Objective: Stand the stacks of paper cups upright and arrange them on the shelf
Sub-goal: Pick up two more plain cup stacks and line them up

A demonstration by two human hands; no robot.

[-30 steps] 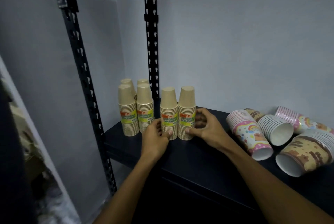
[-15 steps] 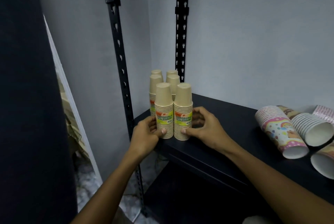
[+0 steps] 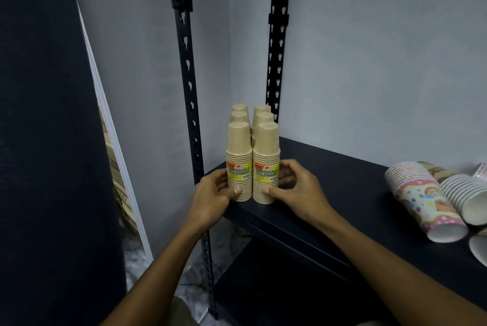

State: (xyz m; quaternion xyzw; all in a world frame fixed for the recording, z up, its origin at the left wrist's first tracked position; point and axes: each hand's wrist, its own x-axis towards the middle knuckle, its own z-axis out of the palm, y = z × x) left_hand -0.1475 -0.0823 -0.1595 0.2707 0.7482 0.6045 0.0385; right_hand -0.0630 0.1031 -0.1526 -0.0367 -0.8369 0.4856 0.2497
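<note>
Here, 6 upright stacks of tan paper cups are seen grouped in 2 rows at the left end of the black metal shelf (image 3: 329, 188), close to the perforated black upright post (image 3: 188, 83). The front left tan stack (image 3: 239, 159) and the front right tan stack (image 3: 266, 162), each banded with a yellow-green printed label, stand touching one another near the shelf's front edge. The left hand (image 3: 213, 194) is curled round the lower part of the front left stack, thumb on its front; the right hand (image 3: 297, 188) is curled in the same way round the base of the front right stack. The 2 hands are held apart, 1 on each stack.

Further right, well apart from the tan group, a stack of pink patterned paper cups (image 3: 424, 199) and a stack of white-rimmed paper cups (image 3: 463, 194) are seen lying on their sides, mouths toward the front; these are judged not yet dealt with.

The stacks are likely light and easily tipped, being tall on a narrow footing. The thin paper walls would probably crush under a hard squeeze, and nested cups may slide apart if lifted by the top. A gentle hold low down, where the rims are ribbed and doubled, is judged best.
</note>
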